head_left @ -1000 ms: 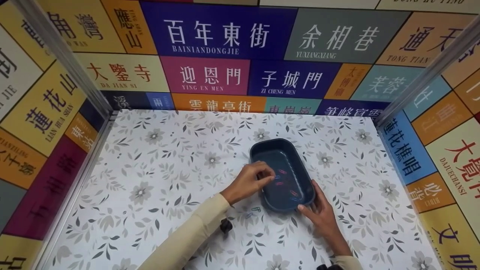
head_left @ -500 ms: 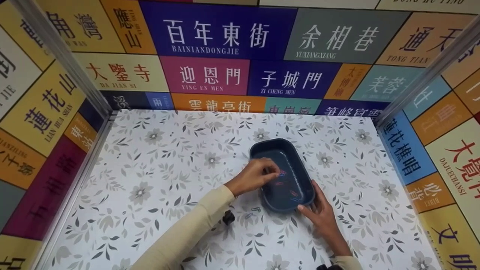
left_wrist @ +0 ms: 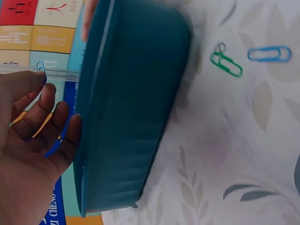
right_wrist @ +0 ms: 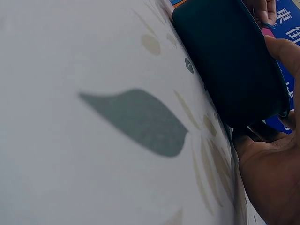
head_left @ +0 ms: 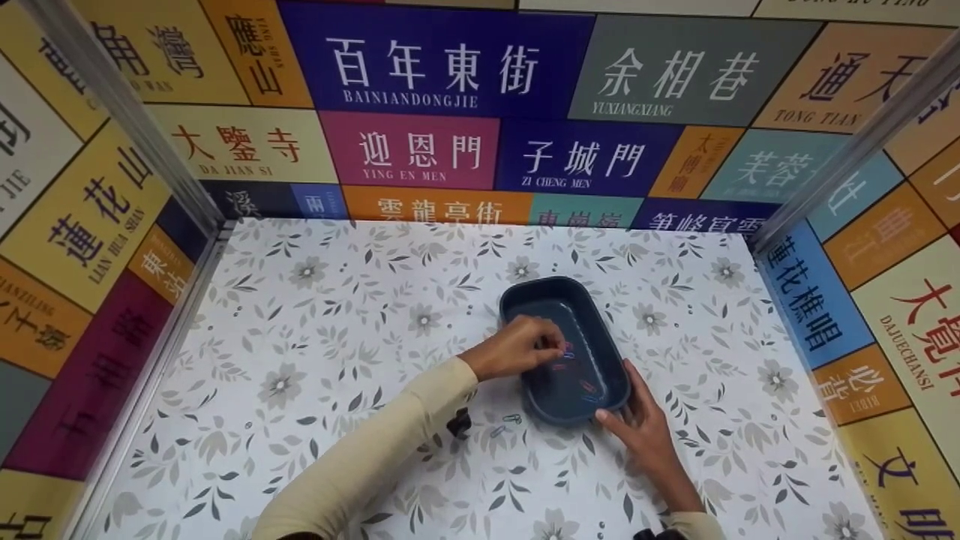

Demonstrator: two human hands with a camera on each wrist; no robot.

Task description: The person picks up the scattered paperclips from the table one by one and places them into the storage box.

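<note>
Dark-blue plastic, a deep oblong tub with rounded corners (head_left: 616, 337) stands right of centre on a table covered in white leaf-and-flower print (head_left: 382, 300). Its long axis runs from the table's far edge towards its near side, the near end angled towards the right edge. The right hand (head_left: 641, 427) grips the tub's near right corner, thumb at the rim. The left hand (head_left: 517, 349), in a cream sleeve (head_left: 405, 420), reaches across the tub's left long rim. Thumb and forefinger pinch a small blue wire paper clip (left_wrist: 41, 66), which juts past the fingertips; the other fingers curl loosely. That clip is over the tub's mouth, inside the left rim; how high it is above the floor cannot be told. Red and blue wire clips (head_left: 588, 387) lie on the tub's floor, some towards its near end.

Outside the tub, near its near left corner, a green wire clip (left_wrist: 226, 64) and a pale-blue wire clip (left_wrist: 269, 54) lie close together on the table. From the left hand's fingertips they lie towards the near left. The left hand is nearer to them; the tub's near end separates them from the right hand.
</note>
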